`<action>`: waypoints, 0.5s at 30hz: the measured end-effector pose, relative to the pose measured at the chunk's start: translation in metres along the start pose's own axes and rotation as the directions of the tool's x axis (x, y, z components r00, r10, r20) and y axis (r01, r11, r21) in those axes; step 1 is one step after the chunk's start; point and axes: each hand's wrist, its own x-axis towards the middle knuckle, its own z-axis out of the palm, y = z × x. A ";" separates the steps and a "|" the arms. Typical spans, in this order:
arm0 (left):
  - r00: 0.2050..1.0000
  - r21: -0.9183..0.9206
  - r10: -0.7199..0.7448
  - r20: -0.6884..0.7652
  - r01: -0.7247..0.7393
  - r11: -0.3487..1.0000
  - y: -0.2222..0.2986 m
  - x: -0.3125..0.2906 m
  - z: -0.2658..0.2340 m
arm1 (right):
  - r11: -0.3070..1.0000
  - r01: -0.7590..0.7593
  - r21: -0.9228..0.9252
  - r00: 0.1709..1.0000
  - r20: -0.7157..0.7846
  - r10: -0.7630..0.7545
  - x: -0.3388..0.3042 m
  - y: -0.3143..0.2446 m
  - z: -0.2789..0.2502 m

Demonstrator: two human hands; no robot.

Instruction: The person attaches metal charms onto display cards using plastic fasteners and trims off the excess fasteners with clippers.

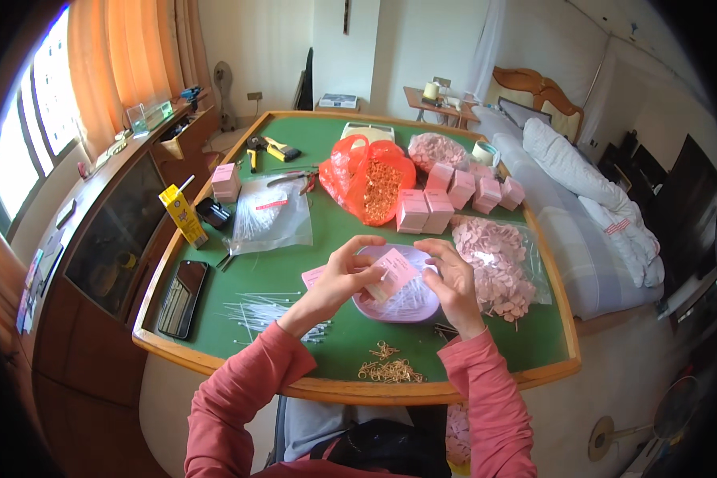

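Observation:
My left hand (347, 276) pinches a small pink card (397, 272) between thumb and fingers, above a lilac bowl (398, 319). White plastic loop fasteners (409, 301) fill the bowl. At the card's right side, my right hand (454, 288) has its fingers curled with thumb and forefinger close together; whatever they hold is too small to make out. Another pink card (312, 276) lies partly hidden behind my left hand. Loose white fasteners (275, 312) are spread left of the bowl, and small gold clasps (392, 370) lie in a heap near the front edge.
Stacks of pink cards (425, 211), a bag of pink pieces (494, 267) and a red bag of gold parts (381, 187) stand behind and right. Leftward are a phone (183, 299), a yellow drink carton (183, 217), a fastener bag (271, 213) and pliers (275, 150). A raised wooden edge (526, 381) surrounds the table.

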 end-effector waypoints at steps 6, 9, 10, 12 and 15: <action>0.993 -0.033 -0.043 0.108 0.047 0.998 0.003 0.006 -0.002 | 0.992 0.035 -0.123 0.999 0.022 -0.032 0.001 0.001 0.007; 0.992 0.000 -0.074 0.099 0.074 0.997 0.003 0.008 0.001 | 0.984 -0.035 -0.177 0.999 0.029 0.040 -0.002 0.001 0.008; 0.992 0.003 -0.075 0.100 0.075 0.997 0.002 0.009 -0.001 | 0.984 -0.035 -0.175 0.999 0.026 0.040 -0.002 0.002 0.007; 0.994 0.102 0.004 0.108 -0.015 0.995 -0.002 0.011 -0.006 | 0.995 -0.044 -0.095 0.997 0.052 0.049 0.000 0.008 0.005; 0.999 -0.076 -0.038 0.028 0.040 0.996 0.000 0.012 -0.010 | 0.839 -0.458 0.292 0.882 0.269 0.388 0.001 0.002 -0.008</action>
